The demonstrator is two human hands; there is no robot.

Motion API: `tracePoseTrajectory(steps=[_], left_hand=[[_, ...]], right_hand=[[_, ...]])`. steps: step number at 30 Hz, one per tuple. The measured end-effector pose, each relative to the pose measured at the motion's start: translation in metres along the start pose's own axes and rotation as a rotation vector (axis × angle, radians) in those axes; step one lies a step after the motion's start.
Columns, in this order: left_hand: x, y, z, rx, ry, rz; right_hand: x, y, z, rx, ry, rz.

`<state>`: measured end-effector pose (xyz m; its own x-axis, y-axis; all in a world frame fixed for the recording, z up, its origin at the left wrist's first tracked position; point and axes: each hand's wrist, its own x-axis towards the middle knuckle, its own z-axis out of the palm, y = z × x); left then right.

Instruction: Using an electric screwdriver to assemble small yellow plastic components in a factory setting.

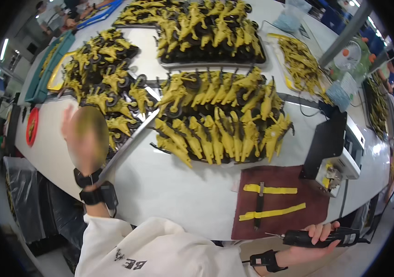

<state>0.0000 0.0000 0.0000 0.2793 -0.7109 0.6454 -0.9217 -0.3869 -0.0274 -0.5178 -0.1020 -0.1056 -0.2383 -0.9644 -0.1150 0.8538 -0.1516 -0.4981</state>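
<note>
Wrapped in my right hand (316, 250) is a black electric screwdriver (293, 237), its thin bit pointing left. The tool lies over the near edge of a dark red mat (277, 177). My left hand (84, 143) reaches up at the left, beside a tray heaped with yellow toy-like vehicle parts with black wheels (107, 99); a blurred patch hides most of its fingers and anything it may hold. In the middle, rows of similar yellow parts with black rods (215, 136) stand packed together.
On the mat are two yellow strips (270, 189) crossed by a dark bar. A black and grey machine (340, 171) stands right of it. Further back are a heaped black tray (210, 57), a yellow tray of parts (298, 60), and a small fan (346, 55). A red dish (32, 127) lies far left.
</note>
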Motion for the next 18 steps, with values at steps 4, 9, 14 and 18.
tracePoseTrajectory(steps=[4,9,14,18], left_hand=[[0.033,0.18,0.058,-0.598,0.102,0.225],[0.079,0.189,0.161,-0.282,-0.645,0.405],[0.091,0.173,0.193,-0.497,-0.993,0.455],[0.094,0.174,0.184,-0.651,-1.024,0.405]], right_hand=[[0.071,-0.024,0.009,-0.172,-0.166,-0.111],[0.055,-0.04,0.007,-0.208,-0.149,-0.149],[0.053,-0.051,-0.005,-0.208,-0.039,-0.228],[0.065,-0.055,-0.023,-0.195,-0.093,-0.177]])
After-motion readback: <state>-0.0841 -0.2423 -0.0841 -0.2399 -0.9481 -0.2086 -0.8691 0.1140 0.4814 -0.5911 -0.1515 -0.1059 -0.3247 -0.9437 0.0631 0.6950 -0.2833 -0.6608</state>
